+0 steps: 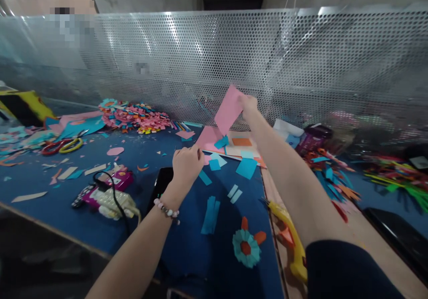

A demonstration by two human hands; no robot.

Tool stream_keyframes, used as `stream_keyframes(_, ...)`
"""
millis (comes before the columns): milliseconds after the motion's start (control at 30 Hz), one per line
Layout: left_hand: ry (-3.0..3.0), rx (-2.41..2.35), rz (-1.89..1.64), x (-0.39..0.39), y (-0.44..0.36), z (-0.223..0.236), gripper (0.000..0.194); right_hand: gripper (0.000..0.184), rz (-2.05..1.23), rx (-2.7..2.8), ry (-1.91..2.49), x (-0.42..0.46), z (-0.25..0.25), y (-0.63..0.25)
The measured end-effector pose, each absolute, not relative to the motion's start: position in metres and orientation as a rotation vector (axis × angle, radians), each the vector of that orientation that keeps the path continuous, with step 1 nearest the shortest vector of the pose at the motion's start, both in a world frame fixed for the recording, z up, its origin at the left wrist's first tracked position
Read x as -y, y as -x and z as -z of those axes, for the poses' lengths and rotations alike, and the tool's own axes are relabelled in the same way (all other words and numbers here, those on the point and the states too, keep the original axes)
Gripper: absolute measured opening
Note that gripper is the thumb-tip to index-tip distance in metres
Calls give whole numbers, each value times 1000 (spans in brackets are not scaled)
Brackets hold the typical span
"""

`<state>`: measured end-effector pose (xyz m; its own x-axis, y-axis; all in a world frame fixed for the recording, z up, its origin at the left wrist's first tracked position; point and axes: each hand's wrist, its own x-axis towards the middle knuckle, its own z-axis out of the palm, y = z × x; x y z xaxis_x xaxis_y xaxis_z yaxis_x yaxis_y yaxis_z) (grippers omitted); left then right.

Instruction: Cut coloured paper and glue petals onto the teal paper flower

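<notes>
My right hand (249, 105) grips a pink paper sheet (229, 109) by its upper right side, raised and tilted above the table. Below it lie another pink sheet (207, 138) and a blue scrap (221, 142). My left hand (187, 166) is closed over the table, its fingertips beside a small pink paper piece (207, 159); whether they pinch it is hidden. Close by are blue paper squares (246, 168), an orange strip (241, 142) and blue strips (210, 215). Nearer me sits a blue paper flower (253, 251) with an orange centre.
Scissors (72, 145), a decorated purple case with a cable (123, 180) and a heap of folded paper pieces (140, 116) lie left. A black phone (162, 183) is partly behind my left hand. On the right are a yellow-handled tool (294, 241) and paper strips (334, 178). Perforated metal (187, 67) stands behind.
</notes>
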<state>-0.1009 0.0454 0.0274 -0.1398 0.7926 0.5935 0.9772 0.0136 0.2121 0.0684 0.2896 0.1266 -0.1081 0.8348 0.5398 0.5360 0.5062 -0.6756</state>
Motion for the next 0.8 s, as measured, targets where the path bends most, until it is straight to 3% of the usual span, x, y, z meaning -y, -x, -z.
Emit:
stream_keyframes(100,1865,1994,902,-45,101,-27,29,35,-490,1690,1024,-287,-145,-107)
stream_keyframes(200,1963,1994,1204,-49,102,-25,25,30,-845,1537,692,-270,-157,-136)
stream_keyframes(500,2235,1813,3218,-56,94,-33,47,21,-1243,1704,547,-151,-160,-118)
stream_keyframes(667,2443,1314,3536,-44,91,-40,43,19,-1469,1786,480,-96,-144,-82)
stream_keyframes(800,1959,1269,3698,-48,92,-40,37,31,-1318,1864,592,-102,-126,-74)
